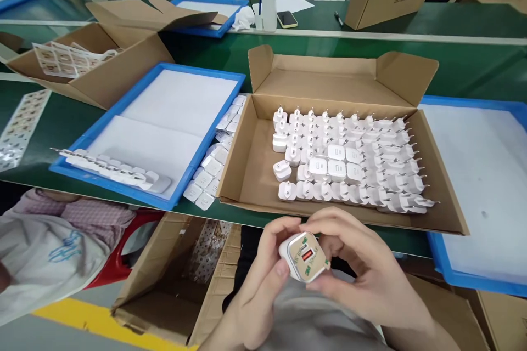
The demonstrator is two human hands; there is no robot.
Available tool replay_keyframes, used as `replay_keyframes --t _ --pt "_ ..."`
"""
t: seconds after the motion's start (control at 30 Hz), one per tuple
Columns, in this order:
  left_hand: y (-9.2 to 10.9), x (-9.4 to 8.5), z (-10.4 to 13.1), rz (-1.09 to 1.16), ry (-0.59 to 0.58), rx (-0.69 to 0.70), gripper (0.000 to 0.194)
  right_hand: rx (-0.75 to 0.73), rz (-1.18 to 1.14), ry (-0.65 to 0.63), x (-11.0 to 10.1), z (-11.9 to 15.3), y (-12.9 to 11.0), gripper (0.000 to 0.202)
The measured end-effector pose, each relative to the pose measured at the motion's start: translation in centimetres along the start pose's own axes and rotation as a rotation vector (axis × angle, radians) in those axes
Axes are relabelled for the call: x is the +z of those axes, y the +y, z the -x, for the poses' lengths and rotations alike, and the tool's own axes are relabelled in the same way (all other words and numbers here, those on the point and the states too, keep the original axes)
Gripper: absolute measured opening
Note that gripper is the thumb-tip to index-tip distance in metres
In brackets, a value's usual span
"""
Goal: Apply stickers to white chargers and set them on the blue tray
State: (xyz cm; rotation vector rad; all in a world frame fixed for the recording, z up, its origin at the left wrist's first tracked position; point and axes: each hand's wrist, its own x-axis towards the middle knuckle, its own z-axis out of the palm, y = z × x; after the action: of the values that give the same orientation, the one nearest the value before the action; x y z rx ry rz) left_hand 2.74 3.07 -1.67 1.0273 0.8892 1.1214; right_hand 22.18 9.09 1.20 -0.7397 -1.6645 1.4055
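Just in front of the table edge, a white charger [305, 256] faces up, a tan sticker with green print around its ports. My left hand [263, 279] grips its left side with thumb and fingers. From the right, my right hand [362, 263] pinches the sticker's edge at the charger's corner. Beyond my hands lies an open cardboard box [255, 170] with rows of white plug chargers [341, 192], most with pins up. Several chargers [336, 170] lie on top, port faces up.
A blue-rimmed tray [164, 202] on the left carries a row of chargers. More chargers [212, 165] lie between tray and box. Another blue-rimmed tray [486, 285] is at right. An open carton [135, 66] stands back left. A person's sleeve [41, 263] shows at lower left.
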Motion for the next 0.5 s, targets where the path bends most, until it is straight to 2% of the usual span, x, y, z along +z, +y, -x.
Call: replay_keyframes --t 0.07,0.2,0.3,0.5 --pt "-0.1 0.2 -0.2 0.036 -0.018 0.028 0.037 0.036 -0.029 -0.014 -0.2 0.0 0.0 0.036" --pt "0.5 0.2 -0.6 -0.132 -0.049 0.142 0.042 0.001 0.029 0.061 0.2 0.3 0.5 0.041" --pt "0.9 0.2 -0.5 -0.167 -0.042 0.181 0.044 -0.02 0.044 0.068 0.6 0.4 0.6 0.042" --pt "0.8 1.3 0.7 -0.258 0.137 0.148 0.05 -0.078 0.093 0.122 1.3 0.0 0.5 0.034"
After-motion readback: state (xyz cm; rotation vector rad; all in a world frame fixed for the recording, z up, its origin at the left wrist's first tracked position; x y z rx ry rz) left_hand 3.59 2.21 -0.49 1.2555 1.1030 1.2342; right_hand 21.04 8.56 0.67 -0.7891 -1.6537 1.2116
